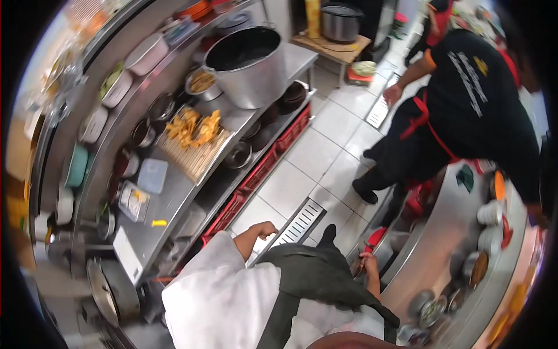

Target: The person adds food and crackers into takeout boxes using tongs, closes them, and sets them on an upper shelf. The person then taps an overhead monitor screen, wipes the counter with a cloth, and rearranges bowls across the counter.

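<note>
My left hand [265, 230] hangs over the tiled floor beside the steel table, fingers curled in, and nothing shows in it. On the other side of my body, my right hand [368, 264] is closed at the edge of the steel counter [418, 232]. A thin item seems to be in its fingers, too small and blurred to name. Just above that hand lies a red rounded object [376, 236]. Past my left arm, a bamboo mat [200, 157] on the table bears a heap of orange-yellow fried-looking pieces [192, 128].
A large aluminium pot [247, 78] stands on the table, with red crates [261, 177] below. A floor drain grate [301, 220] runs through the aisle. A co-worker in black [459, 99] stands ahead on the right. Bowls and tubs [75, 164] line the left shelf.
</note>
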`<state>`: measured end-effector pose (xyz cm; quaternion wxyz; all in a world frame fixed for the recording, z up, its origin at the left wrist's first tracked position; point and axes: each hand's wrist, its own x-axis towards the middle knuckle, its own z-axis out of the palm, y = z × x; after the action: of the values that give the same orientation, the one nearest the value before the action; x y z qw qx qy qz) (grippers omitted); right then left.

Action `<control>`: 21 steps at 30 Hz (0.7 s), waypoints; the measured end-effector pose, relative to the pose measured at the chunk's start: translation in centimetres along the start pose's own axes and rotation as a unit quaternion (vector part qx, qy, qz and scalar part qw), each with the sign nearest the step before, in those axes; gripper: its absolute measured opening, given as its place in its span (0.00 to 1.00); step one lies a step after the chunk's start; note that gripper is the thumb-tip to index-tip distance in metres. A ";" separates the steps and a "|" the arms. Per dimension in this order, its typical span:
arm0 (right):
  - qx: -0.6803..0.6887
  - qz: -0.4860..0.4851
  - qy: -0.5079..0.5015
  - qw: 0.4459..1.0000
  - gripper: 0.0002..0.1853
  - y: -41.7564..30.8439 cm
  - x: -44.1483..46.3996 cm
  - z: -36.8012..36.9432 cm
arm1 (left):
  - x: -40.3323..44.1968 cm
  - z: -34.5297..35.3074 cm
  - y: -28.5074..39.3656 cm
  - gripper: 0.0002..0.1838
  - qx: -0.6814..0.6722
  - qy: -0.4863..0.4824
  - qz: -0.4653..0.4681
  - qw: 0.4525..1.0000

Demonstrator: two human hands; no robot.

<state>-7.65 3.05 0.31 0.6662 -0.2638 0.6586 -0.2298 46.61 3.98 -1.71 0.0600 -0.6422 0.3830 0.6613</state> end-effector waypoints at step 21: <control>-0.473 0.013 -0.156 0.867 0.05 -35.6 32.7 17.0 | 9.7 -8.6 1.9 0.13 -0.220 0.145 -0.126 0.956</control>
<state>11.71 -44.40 -1.21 0.5585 -0.5712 0.5794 0.1616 50.75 -6.38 -8.56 -0.0557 -0.7714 0.1484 0.6163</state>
